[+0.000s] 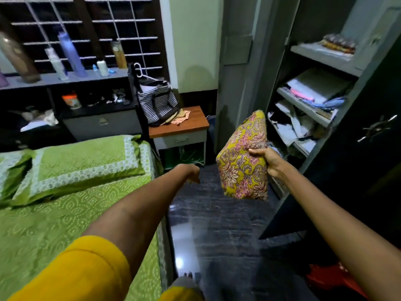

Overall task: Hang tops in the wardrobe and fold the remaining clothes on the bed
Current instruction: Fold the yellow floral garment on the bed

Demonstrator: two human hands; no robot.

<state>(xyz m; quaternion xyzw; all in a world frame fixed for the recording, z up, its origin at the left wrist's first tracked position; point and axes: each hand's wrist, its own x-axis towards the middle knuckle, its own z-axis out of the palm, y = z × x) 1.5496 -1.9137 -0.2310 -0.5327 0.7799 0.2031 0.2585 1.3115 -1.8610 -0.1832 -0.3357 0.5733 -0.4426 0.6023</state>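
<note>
The bed [65, 213] under its green patterned cover fills the lower left, cut off by the left and bottom edges, with two green pillows [82, 164] at its head, the left one only partly in view. The wardrobe [325, 105] stands open on the right; its shelves hold jumbled cloth and papers too blurred to sort out, and its dark door [368, 159] runs out of frame. A bedside surface [191, 124] carries a striped bag [158, 103] that hides part of a white hanger [141, 72]. The folded floral garment [243, 157], yellow with pink flowers, is held in the air just before the wardrobe's lower shelves. The right hand [269, 161] grips its right edge, thumb on the front, the fingers hidden behind the cloth. The left hand [191, 172] reaches forward over the floor holding nothing, its fingers curled downward and mostly hidden behind the wrist.
</note>
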